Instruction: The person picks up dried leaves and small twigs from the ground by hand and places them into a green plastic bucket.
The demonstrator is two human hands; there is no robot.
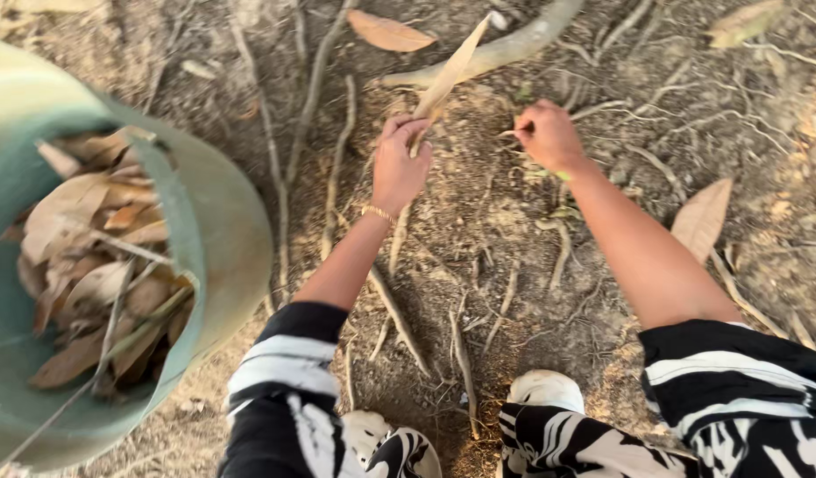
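Dirt ground (514,265), roots, dry leaves; green bucket (222,230) beside me.
My left hand (399,164) clamps a long leaf (448,75); right hand (549,133) pinches a twig (511,133).

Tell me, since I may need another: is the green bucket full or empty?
Partly full: dry brown leaves cover the bottom of the green bucket.

Pale green bucket (217,230) at left, filled with brown dry leaves (89,274). Black-and-white striped sleeves (288,354) near. Gold bracelet (378,212). Tan leaf (448,75) against grey-brown soil (479,221).
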